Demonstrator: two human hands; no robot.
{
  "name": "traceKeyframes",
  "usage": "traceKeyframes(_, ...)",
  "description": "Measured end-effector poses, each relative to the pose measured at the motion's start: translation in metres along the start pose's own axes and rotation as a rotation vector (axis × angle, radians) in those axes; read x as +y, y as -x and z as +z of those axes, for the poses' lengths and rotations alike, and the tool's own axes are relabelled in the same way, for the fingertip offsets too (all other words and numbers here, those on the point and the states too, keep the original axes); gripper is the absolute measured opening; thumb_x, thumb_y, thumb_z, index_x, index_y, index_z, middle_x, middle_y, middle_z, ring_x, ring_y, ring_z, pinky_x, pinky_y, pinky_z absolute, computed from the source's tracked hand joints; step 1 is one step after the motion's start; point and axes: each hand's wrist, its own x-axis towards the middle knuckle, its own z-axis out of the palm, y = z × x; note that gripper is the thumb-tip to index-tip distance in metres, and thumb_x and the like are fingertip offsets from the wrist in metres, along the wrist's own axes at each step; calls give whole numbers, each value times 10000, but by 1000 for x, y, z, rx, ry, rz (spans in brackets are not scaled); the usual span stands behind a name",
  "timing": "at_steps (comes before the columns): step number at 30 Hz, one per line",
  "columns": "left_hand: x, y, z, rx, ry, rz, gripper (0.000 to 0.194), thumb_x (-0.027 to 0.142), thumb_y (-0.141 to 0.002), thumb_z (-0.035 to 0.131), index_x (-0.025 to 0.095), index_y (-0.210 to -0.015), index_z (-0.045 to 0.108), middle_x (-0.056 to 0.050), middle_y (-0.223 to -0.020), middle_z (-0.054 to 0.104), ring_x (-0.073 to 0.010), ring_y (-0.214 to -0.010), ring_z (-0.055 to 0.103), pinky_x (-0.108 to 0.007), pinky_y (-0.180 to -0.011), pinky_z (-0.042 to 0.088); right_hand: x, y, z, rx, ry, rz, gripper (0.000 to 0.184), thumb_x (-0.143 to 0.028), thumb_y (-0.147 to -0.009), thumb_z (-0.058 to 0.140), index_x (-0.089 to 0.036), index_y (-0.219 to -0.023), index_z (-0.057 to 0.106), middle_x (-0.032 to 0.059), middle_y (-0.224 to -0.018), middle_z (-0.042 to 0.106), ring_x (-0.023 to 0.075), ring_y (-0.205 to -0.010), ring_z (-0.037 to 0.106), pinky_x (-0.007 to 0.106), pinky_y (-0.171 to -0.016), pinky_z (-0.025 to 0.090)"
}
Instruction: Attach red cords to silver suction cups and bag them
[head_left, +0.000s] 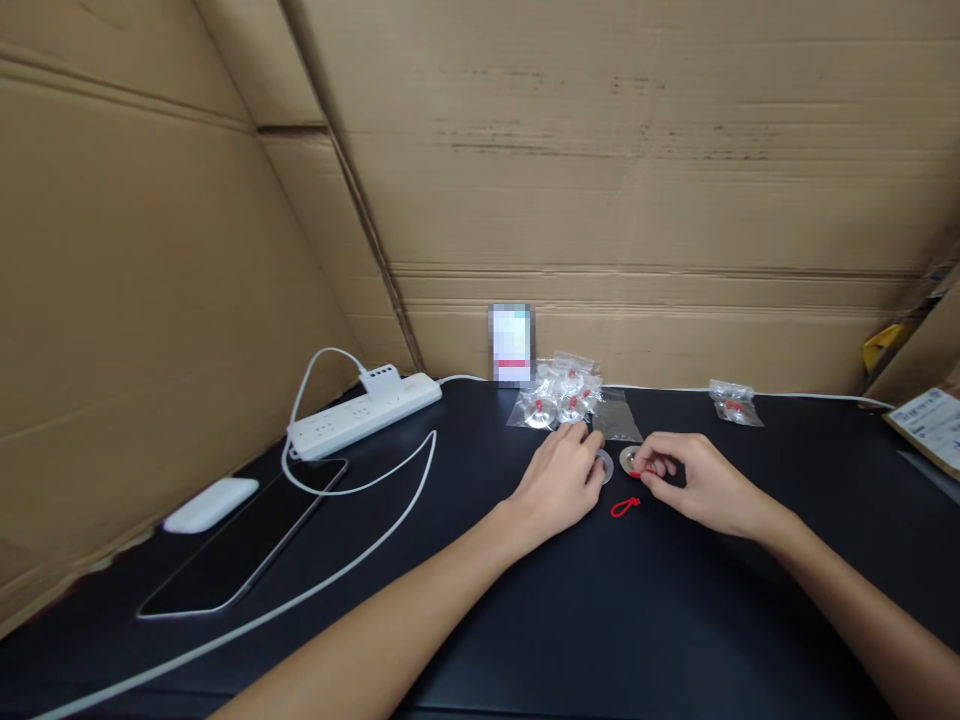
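Near the far edge of the black surface (637, 620), two hands are positioned side by side. Left hand (562, 475): palm down, fingers bent and angled toward the far edge, with a pale disc (607, 467) partly covered at the thumb side. Whether the fingers grip this disc cannot be determined. Right hand (690, 478): narrow, thumb and forefinger closed on a red cord (642, 474) at the rim of a metallic disc (628, 459). The two discs lie just beside each other, apart, between the hands. A red loop (625, 507) lies flat on the near side of the discs.

Between the left hand and the far edge is a pile of clear bags (559, 395) containing discs and red cords. A flat clear bag (616, 418) lies to its right. A separate packet (735, 407) with red contents lies farther right, near the far edge. An upright screen (512, 345), pixelated, stands behind the pile's left side. Along the left edge are a power strip (352, 420), a dark tablet (244, 550) and a white case (211, 505).
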Motion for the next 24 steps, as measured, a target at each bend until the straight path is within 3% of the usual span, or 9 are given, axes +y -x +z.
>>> traceKeyframes(8, 2, -1, -3, 2, -20, 5, 194, 214, -932, 417, 164, -925, 604, -88, -930, 580, -234, -920, 556, -379, -848, 473, -6, 0, 15, -79, 14, -99, 164, -128, -879, 566, -237, -859, 687, 15, -844, 666, 173, -843, 580, 301, -791, 465)
traceKeyframes(13, 2, -1, -4, 11, -1, 1, 210, 219, -928, 421, 157, -941, 622, -91, -935, 589, -231, -913, 567, -378, -857, 472, -5, -1, 9, -3, 86, -121, 155, -140, -877, 572, -236, -908, 689, 37, -947, 673, 194, -901, 566, 336, -831, 470)
traceKeyframes(19, -8, -3, -6, -27, 121, -58, 243, 256, -893, 483, 152, -1039, 647, -104, -996, 612, -244, -968, 591, -362, -862, 478, 19, -1, 10, 172, 251, 53, 203, -277, -911, 563, -201, -1082, 642, 89, -993, 632, 246, -971, 561, 414, -872, 457)
traceKeyframes(24, -15, -5, -9, -102, 226, -94, 242, 285, -857, 541, 167, -1038, 652, -97, -1027, 627, -240, -937, 609, -355, -826, 473, 29, -2, 17, 146, 228, 165, 159, -344, -868, 600, -188, -881, 630, 53, -862, 608, 202, -793, 577, 341, -726, 464)
